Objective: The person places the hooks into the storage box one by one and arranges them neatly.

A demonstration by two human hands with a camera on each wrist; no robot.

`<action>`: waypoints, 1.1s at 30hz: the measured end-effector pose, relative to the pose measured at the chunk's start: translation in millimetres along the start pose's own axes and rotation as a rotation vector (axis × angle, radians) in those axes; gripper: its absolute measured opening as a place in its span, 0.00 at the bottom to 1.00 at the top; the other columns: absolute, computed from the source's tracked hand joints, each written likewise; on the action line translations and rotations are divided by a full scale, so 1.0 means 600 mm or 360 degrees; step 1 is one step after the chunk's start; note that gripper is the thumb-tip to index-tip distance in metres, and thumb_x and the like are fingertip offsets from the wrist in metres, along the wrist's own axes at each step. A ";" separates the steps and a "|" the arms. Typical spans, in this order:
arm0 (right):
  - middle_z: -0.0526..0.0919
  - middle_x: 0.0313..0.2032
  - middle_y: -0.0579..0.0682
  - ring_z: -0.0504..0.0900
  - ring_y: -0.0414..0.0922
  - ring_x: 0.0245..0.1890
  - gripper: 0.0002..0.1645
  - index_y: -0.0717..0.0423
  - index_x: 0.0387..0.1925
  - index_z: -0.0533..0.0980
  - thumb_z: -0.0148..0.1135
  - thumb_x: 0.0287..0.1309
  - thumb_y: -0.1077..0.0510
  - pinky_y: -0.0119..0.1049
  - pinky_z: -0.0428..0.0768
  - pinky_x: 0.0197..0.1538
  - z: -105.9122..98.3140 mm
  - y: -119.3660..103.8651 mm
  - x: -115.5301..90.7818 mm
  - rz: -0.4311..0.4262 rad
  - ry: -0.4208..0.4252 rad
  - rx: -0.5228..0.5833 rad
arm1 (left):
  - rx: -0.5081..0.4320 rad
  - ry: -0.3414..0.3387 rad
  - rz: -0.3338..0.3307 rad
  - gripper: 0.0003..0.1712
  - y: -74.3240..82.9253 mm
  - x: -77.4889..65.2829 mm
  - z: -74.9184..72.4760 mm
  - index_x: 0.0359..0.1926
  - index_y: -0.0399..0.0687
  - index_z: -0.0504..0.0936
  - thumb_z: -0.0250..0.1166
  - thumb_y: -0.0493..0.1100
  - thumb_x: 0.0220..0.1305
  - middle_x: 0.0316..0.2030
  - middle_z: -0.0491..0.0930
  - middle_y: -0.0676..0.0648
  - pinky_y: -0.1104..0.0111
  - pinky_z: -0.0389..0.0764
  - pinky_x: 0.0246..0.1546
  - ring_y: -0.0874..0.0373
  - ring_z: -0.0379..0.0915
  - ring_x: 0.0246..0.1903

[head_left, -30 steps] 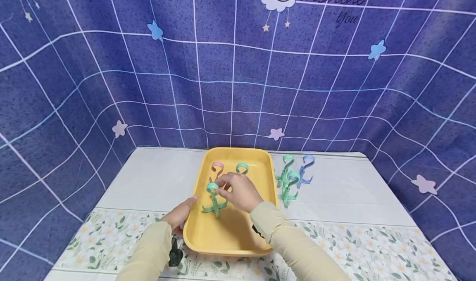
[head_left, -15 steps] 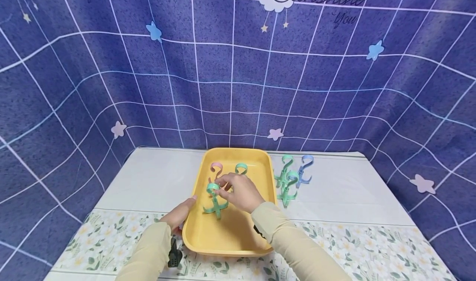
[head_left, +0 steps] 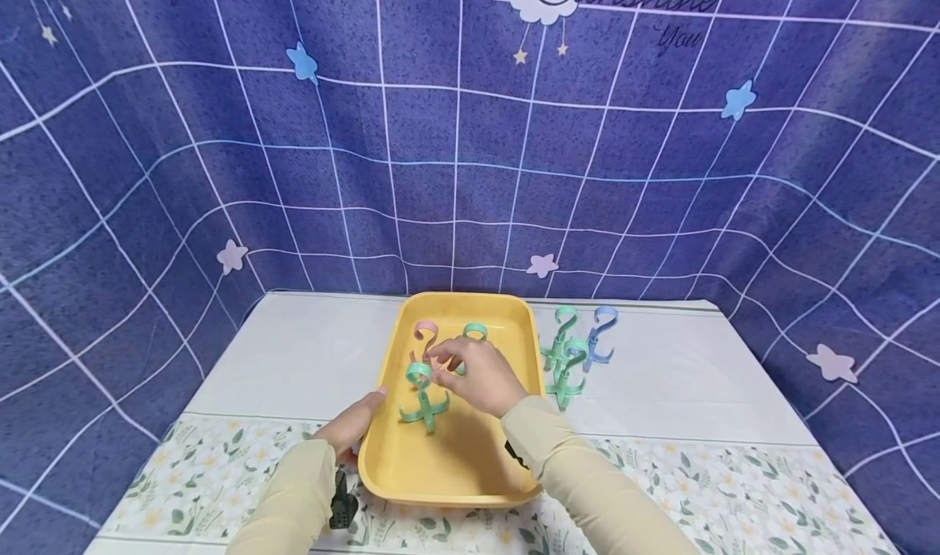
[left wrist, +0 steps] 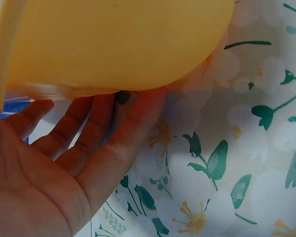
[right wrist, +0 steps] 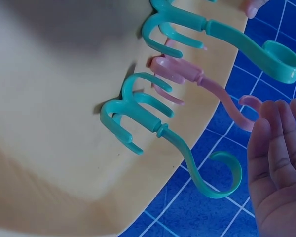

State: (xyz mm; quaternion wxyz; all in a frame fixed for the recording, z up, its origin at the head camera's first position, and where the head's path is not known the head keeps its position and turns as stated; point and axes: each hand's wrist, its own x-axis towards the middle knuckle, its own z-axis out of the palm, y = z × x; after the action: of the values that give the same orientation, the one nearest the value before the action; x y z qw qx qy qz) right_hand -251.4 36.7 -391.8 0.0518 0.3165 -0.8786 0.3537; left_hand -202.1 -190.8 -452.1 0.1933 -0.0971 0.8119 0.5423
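Three four-pronged plastic hanging hooks stand upright inside a yellow tray [head_left: 448, 473]. The front green hook [head_left: 425, 409] is nearest the left side, a pink hook [head_left: 426, 329] stands behind it, and another green hook [right wrist: 139, 112] is partly hidden behind my right hand in the head view. My right hand [head_left: 481, 378] hovers over the tray among the hooks, fingers extended and holding nothing, fingertips close to the front green hook's curl. My left hand [head_left: 354, 426] holds the tray's left side, thumb at the rim and fingers [left wrist: 113, 138] reaching under it.
To the right of the tray, two green hooks [head_left: 564, 387] and a blue hook [head_left: 600, 349] stand close together on the white table [head_left: 661, 384]. A floral strip [head_left: 705, 481] runs along the front. A blue gridded curtain [head_left: 411, 130] hangs at the back and sides.
The right hand has drawn slightly to the right, away from the front green hook's curl, leaving that hook standing in the tray. The left hand stays at the tray.
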 end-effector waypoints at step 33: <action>0.87 0.37 0.48 0.85 0.48 0.39 0.15 0.57 0.49 0.85 0.72 0.61 0.63 0.32 0.80 0.35 -0.075 0.037 -0.025 0.0020 0.0280 0.0043 | 0.0025 0.0023 -0.0016 0.40 -0.003 0.003 -0.001 0.71 0.34 0.63 0.36 0.65 0.80 0.40 0.83 0.41 0.53 0.86 0.33 0.49 0.83 0.34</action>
State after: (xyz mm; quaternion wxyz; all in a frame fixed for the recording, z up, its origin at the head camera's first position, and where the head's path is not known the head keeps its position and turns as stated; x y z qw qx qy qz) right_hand -258.5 85.9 -376.3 0.1222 0.2795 -0.8678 0.3923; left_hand -203.3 -191.8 -454.5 0.1907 -0.1036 0.8170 0.5342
